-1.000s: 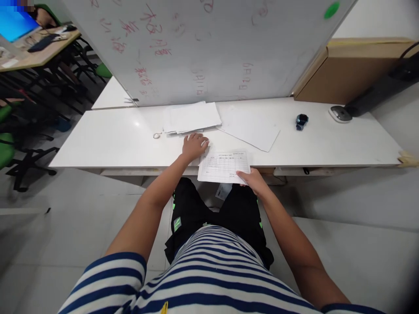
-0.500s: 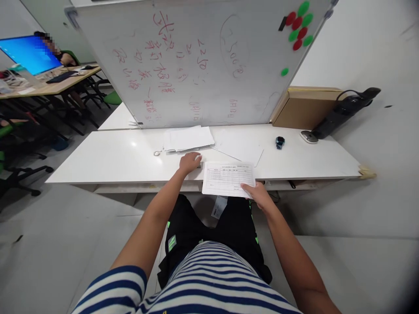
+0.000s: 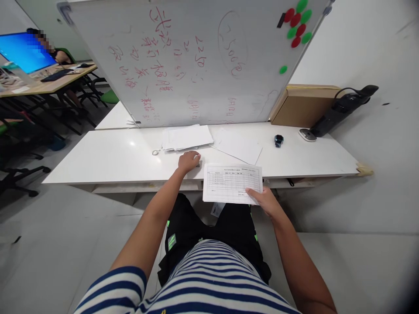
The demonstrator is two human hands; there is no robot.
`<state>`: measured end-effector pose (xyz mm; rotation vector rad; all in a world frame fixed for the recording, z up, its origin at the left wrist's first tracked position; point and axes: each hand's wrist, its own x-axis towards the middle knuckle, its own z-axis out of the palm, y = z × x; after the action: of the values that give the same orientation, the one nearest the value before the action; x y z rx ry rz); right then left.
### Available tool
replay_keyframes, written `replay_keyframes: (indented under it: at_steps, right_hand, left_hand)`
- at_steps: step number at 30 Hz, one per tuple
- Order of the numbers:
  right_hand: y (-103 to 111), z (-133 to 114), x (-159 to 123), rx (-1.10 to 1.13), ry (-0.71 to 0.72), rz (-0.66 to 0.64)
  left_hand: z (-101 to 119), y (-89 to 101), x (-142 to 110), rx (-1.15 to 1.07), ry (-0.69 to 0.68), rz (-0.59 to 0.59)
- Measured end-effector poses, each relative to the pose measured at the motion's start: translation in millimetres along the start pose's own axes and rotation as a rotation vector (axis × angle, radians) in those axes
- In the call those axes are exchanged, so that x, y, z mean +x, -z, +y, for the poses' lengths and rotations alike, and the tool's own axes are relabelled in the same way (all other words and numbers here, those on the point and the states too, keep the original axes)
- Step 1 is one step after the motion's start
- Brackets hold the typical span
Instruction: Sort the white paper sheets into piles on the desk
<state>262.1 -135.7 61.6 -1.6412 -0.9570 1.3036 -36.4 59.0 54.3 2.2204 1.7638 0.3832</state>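
My right hand (image 3: 264, 200) grips a printed form (image 3: 225, 185) by its right side, thumb on top, holding it over the desk's front edge. The form looks like one or more white sheets with a table printed on them. On the desk, my left hand (image 3: 189, 161) is closed over a small dark object (image 3: 197, 165); only its end shows, so its kind stays hidden. Just behind that hand lies a stack of white papers (image 3: 187, 138). A loose white sheet (image 3: 240, 146) rests to the right of the stack.
The white desk (image 3: 98, 157) backs onto a whiteboard (image 3: 209, 87) with red writing and magnets. A watch (image 3: 278, 140), a computer mouse (image 3: 307, 134), a black bottle (image 3: 343, 109) and a cardboard box (image 3: 301, 107) stand right. A small ring-shaped item (image 3: 155, 152) lies left. Someone sits behind a monitor (image 3: 28, 52).
My right hand has drawn the form slightly right and toward me, so its right edge reaches farther out. My left hand stays at about the same spot on the desk.
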Motion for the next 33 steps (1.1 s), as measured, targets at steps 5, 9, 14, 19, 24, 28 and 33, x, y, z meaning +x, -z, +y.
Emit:
replay_keyframes:
  at_steps: [5, 9, 14, 19, 24, 28, 33]
  right_hand:
    - [-2, 1, 6, 0.025, 0.008, 0.012]
    - [-3, 1, 10, 0.025, 0.021, 0.01]
    - [-8, 9, 12, 0.024, -0.016, -0.005]
    - [-15, 18, 26, 0.025, -0.036, -0.037]
    - [-17, -12, 61, -0.021, -0.017, -0.008]
    - [-29, -62, 98, -0.061, 0.202, 0.084]
    - [-73, -127, 155, -0.156, 0.41, 0.062]
  left_hand:
    - [0, -0.5, 0, -0.004, 0.01, 0.011]
    - [2, 2.3, -1, -0.02, 0.006, 0.007]
    - [1, 7.0, -1, -0.082, 0.01, -0.014]
    - [-6, 5.3, 2, -0.147, 0.054, -0.024]
    - [-7, 0.4, 4, -0.108, 0.026, -0.009]
    - [1, -3.5, 2, 0.035, 0.011, 0.014]
    - [8, -9.0, -1, 0.128, 0.016, 0.064]
